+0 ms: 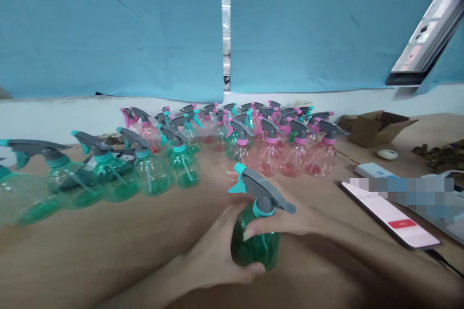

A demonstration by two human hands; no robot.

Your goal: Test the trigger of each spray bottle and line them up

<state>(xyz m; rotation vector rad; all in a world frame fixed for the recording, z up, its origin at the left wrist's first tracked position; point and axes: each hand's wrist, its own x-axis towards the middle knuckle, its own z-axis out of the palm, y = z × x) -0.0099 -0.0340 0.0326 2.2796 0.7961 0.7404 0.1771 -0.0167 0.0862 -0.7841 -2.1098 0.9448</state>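
Note:
A green see-through spray bottle (259, 246) with a grey and turquoise trigger head is between my two hands, low in the middle of the view. My left hand (217, 248) wraps round its lower left side, thumb across the front near the base. From the right, my right hand (290, 212) grips it just under the turquoise collar, its thumb lying over the front. The fingers behind the bottle are mostly hidden. The trigger nozzle points to the left, and the bottle looks slightly tilted.
Several green spray bottles (152, 174) stand in a row at the left. Behind my hands are several pink spray bottles (268, 154). At the right lie a phone (391, 215) with a lit screen, a white oval object (387, 154) and an open cardboard box (377, 128). Blue cloth (116, 29) hangs behind.

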